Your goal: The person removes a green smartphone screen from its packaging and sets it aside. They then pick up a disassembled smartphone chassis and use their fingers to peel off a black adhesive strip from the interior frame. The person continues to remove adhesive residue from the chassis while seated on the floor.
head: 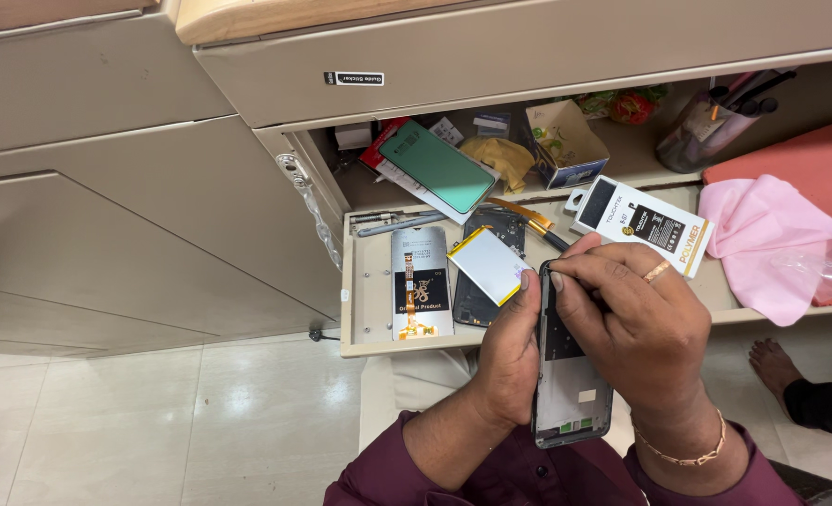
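Observation:
My left hand point(512, 351) grips the left edge of an opened phone body point(571, 394), held upright over my lap with its grey inner frame facing me. My right hand point(646, 323), wearing a ring and a bracelet, rests on the phone's upper part with the fingertips pressed near its top left corner. Whether a small tool is pinched in those fingers is hidden. Just beyond the hands, a white battery with a yellow edge point(489, 264) lies on a dark phone panel point(480, 281) on the pulled-out tray point(367, 281).
The tray also holds a silver display part with an orange flex cable point(420, 281), a yellow-handled tool point(528, 220) and a white battery package point(648, 225). Behind are a green phone panel point(437, 166), a small box point(566, 141), a pen cup point(706, 126) and pink cloth point(763, 244). Another person's foot point(777, 361) is at right.

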